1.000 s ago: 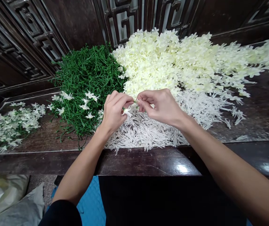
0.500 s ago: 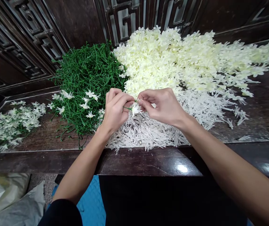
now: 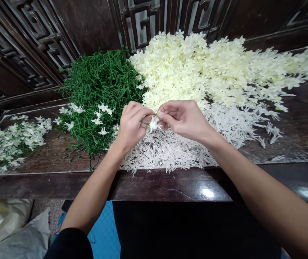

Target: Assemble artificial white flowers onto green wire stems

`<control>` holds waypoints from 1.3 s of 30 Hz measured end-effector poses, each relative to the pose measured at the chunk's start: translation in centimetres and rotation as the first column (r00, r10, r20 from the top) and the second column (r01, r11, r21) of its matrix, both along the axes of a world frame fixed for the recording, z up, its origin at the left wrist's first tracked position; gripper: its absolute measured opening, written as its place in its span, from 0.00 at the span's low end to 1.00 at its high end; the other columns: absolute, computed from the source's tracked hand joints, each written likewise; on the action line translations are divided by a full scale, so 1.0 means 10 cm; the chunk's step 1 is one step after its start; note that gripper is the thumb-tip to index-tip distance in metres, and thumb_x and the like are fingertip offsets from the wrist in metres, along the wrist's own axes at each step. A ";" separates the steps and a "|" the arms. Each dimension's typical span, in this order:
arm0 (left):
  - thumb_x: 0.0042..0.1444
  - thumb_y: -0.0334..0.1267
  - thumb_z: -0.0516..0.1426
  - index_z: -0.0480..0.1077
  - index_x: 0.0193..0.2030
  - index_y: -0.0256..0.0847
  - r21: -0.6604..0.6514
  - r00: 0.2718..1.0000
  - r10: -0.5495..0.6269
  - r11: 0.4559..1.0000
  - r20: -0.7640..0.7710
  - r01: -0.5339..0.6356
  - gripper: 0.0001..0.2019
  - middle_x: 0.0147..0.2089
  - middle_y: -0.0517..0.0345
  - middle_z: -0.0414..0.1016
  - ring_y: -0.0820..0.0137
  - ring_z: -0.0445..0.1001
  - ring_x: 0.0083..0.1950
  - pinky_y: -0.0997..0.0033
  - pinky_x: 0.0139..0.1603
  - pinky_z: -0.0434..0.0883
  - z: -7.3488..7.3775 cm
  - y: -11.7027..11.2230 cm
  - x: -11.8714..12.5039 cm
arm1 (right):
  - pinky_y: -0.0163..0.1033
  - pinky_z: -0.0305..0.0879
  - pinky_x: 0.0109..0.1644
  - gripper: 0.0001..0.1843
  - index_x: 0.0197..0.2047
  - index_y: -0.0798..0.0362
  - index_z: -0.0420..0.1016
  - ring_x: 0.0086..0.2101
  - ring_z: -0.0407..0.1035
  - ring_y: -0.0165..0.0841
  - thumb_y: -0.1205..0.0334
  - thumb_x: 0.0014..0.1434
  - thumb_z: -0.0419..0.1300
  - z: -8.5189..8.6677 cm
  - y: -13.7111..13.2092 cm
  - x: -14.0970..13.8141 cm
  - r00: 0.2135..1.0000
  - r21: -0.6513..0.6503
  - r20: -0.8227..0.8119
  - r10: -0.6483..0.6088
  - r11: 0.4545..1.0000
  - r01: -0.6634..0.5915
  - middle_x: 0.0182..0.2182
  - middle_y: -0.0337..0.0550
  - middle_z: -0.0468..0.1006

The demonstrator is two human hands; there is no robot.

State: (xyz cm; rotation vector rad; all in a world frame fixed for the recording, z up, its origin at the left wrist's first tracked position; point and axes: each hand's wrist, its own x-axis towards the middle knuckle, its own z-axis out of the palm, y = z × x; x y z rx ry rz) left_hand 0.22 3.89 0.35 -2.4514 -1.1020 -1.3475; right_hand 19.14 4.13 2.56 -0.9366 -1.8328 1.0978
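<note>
My left hand (image 3: 134,124) is closed around a green artificial flower stem (image 3: 144,123). A white artificial flower (image 3: 154,123) sits on that stem, between my two hands. The fingertips of my right hand (image 3: 185,117) are pinched at the stem's upper tip, close to the left fingertips; a small pale piece shows there, partly covered by the fingers. Beneath my hands lies a heap of thin white stamen pieces (image 3: 170,153). A pile of green plastic stems (image 3: 100,84) is to the left, with several white flowers (image 3: 97,121) resting on it. Cream-white petals (image 3: 186,68) are heaped behind my hands.
Stemmed white flowers (image 3: 16,138) lie at the bench's left end. The dark wooden bench (image 3: 170,185) has a carved back panel (image 3: 143,21) behind the piles. Pale sacks (image 3: 16,230) and a blue mat (image 3: 104,230) are on the floor below.
Both hands stay nearly in place over the white stamens. The right fingertips have shifted slightly at the stem tip; the flower has barely moved.
</note>
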 end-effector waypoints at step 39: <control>0.58 0.28 0.60 0.75 0.36 0.38 -0.070 0.954 -0.049 0.995 0.295 0.072 0.03 0.33 0.56 0.80 0.73 0.77 0.31 0.73 0.30 0.75 -0.13 -0.08 0.12 | 0.36 0.71 0.25 0.05 0.29 0.57 0.77 0.22 0.71 0.27 0.68 0.56 0.67 0.09 -0.04 0.02 0.988 -0.223 -0.139 0.060 0.971 -0.091 0.23 0.42 0.78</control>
